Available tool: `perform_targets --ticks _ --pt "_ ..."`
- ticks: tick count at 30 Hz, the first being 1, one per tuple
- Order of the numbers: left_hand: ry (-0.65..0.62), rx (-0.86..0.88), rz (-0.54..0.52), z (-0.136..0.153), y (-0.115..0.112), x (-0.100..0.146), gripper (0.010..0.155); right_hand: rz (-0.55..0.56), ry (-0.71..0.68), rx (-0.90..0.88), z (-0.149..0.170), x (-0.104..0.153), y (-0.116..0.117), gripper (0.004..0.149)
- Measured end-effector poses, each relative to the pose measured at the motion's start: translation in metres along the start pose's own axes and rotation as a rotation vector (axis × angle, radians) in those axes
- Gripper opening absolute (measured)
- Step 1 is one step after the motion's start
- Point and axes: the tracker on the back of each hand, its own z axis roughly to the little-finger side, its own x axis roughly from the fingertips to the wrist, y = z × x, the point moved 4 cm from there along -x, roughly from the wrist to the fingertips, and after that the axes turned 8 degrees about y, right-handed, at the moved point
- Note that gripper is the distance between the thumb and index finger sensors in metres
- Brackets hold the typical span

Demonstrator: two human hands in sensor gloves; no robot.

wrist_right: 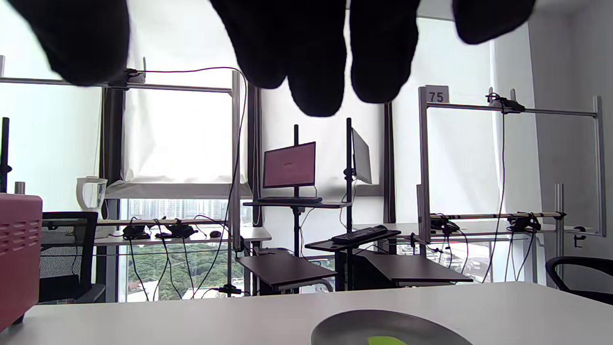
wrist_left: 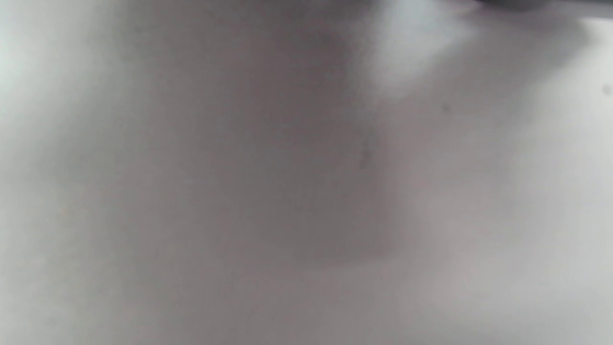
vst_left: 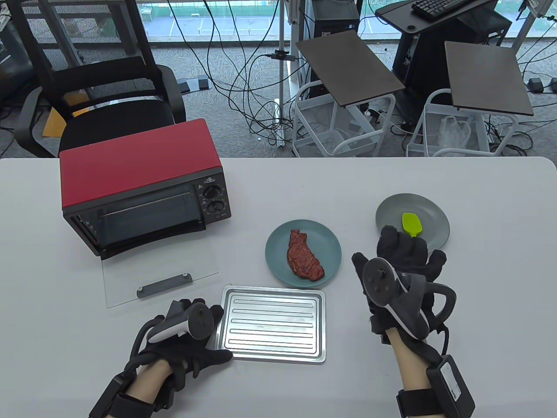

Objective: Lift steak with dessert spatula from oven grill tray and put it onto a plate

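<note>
The red-brown steak (vst_left: 304,257) lies on a teal plate (vst_left: 278,252) at the table's middle. Just in front of it the metal oven grill tray (vst_left: 273,323) sits bare. A green dessert spatula (vst_left: 411,224) rests on a grey plate (vst_left: 431,209) to the right; its handle is hidden under my right hand (vst_left: 404,248). In the right wrist view that hand's fingers (wrist_right: 316,57) hang relaxed above the grey plate (wrist_right: 345,326) and the spatula (wrist_right: 385,340), holding nothing. My left hand (vst_left: 222,333) lies at the tray's left edge, fingers touching its rim. The left wrist view is a grey blur.
A red toaster oven (vst_left: 139,183) stands at the back left with its glass door (vst_left: 156,270) folded down onto the table toward my left hand. The oven's side (wrist_right: 17,258) shows at the left of the right wrist view. Chairs and side tables stand beyond the table.
</note>
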Motion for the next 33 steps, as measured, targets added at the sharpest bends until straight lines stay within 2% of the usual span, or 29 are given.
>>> perform_targets --ticks 6,12,20,33 --pt "-0.001 -0.003 0.000 0.000 0.000 0.000 0.102 0.028 -0.143 -0.050 -0.040 0.028 -0.022 0.088" --pt "-0.002 -0.004 0.000 0.000 0.000 0.000 0.103 0.042 -0.246 -0.057 -0.068 0.049 -0.021 0.094" --pt "-0.002 -0.003 0.001 0.000 0.000 0.000 0.103 -0.028 -0.307 -0.027 -0.086 0.063 0.001 0.097" --pt "-0.003 -0.003 0.001 0.000 0.000 0.000 0.103 -0.156 -0.314 -0.019 -0.080 0.073 0.056 0.097"
